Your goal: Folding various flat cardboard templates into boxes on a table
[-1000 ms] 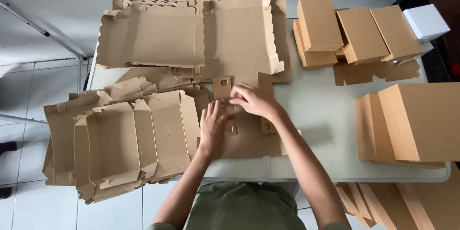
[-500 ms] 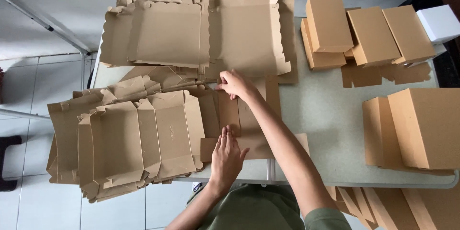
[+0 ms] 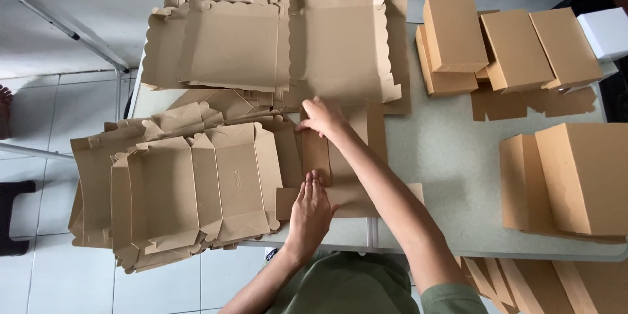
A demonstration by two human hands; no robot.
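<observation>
Both hands lie spread: left hand (image 3: 311, 204) presses the flat brown cardboard blank (image 3: 347, 176), light and bendable; right hand (image 3: 322, 118) holds its far flap.

Tan-brown cardboard blanks (image 3: 216, 46), some scallop-edged, and matching folded boxes (image 3: 517, 46) cover a pale grey-green table (image 3: 451, 157); olive-green shirt (image 3: 347, 288), white box (image 3: 605, 29).

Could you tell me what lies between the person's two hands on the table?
In the head view, a narrow folded strip of the flat brown cardboard blank runs from the left hand to the right hand.
</observation>
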